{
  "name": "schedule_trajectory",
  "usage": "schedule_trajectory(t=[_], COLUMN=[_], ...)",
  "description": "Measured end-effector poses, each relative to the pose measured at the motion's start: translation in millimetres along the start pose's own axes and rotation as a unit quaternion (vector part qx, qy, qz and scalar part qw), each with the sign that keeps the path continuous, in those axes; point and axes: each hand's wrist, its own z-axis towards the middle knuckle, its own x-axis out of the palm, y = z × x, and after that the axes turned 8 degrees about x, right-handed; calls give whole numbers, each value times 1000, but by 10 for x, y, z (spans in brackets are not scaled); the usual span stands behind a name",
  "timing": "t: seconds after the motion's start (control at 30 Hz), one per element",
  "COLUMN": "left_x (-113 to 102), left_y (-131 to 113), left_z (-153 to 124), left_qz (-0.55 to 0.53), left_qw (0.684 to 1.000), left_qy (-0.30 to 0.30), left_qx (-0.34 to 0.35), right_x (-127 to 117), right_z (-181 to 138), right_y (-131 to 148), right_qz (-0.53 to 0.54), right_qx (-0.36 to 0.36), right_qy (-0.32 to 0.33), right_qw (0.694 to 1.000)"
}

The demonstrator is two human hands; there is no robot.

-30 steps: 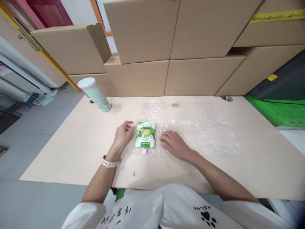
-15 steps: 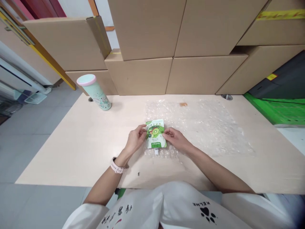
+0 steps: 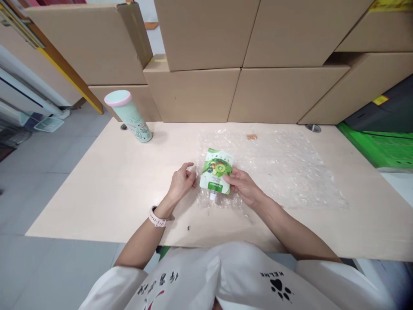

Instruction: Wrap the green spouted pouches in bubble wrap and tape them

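one green kiwi-print pouch [image 3: 216, 169], white spout nearest, at one bubble wrap sheet's [image 3: 287, 168] near left corner; right hand [image 3: 245, 187] clamps it, left hand [image 3: 182, 183] loosely curled, empty, just left of the sheet.

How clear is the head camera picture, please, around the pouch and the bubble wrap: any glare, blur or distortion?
Head view: soft, even light, with a faint shadow beside the tumbler; pale glints on the bubble wrap, no harsh glare; the green pouch in the right hand is sharp, its small print unreadable; wide-angle bending bows the table edge and cardboard boxes.
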Motion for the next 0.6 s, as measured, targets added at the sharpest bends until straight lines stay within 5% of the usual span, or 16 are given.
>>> schedule_trajectory(t=[0.17, 0.6], left_x=[22, 28], left_y=[10, 82], left_z=[-15, -12], left_qz=[-20, 7], left_qw=[999, 998], left_qy=[36, 52], left_qx=[-3, 21], right_x=[26, -13], right_z=[12, -31], right_y=[-171, -128], right_qz=[-87, -109], right_qx=[21, 8], right_qy=[7, 12], right_qw=[996, 994])
